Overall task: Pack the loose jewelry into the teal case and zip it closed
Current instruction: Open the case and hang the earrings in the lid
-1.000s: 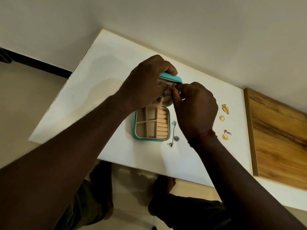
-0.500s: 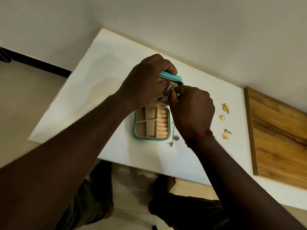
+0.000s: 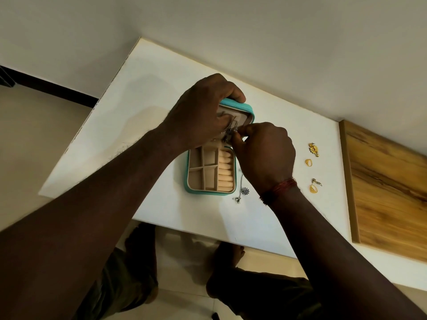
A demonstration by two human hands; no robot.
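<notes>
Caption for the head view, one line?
Left hand grips the lid of the open teal case; right hand pinches silver jewelry at it; gold pieces lie nearby.

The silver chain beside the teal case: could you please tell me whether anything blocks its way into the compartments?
Nothing visible does: the silver chain lies just beside the teal case, whose compartments are open, with only its low rim between.
</notes>
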